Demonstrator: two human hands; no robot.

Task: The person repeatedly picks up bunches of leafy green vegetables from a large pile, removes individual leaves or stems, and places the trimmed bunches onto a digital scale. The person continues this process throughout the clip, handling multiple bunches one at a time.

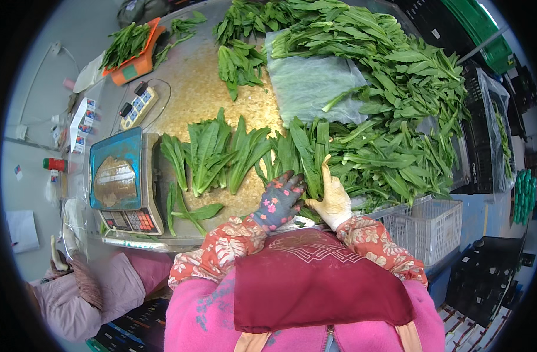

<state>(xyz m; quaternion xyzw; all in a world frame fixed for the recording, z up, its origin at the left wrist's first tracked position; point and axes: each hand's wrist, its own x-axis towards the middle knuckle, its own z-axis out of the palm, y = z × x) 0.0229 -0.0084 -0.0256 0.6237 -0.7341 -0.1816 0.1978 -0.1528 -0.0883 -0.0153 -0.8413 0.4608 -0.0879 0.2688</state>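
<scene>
My left hand [281, 200], in a dark grey glove with pink flowers, lies at the table's near edge. Its fingers touch the lower leaves of a leafy green bunch [311, 154]; whether they grip it is hidden. My right hand [334, 196], in a cream glove, is just right of that bunch, thumb and index finger spread apart. Nothing shows between them. Beside my right hand spreads a large heap of long-leaf greens [383, 163]. Left of my left hand, smaller bunches of greens [207, 154] lie in a row, with loose leaves [193, 213] nearer the edge.
A digital scale [117, 171] with a blue pan stands left, below a power strip [139, 108]. Farther back, an orange scale [134, 66] carries greens. A clear plastic bag [314, 86] lies under the heap. A white crate [422, 229] sits right; another person [88, 295] is at lower left.
</scene>
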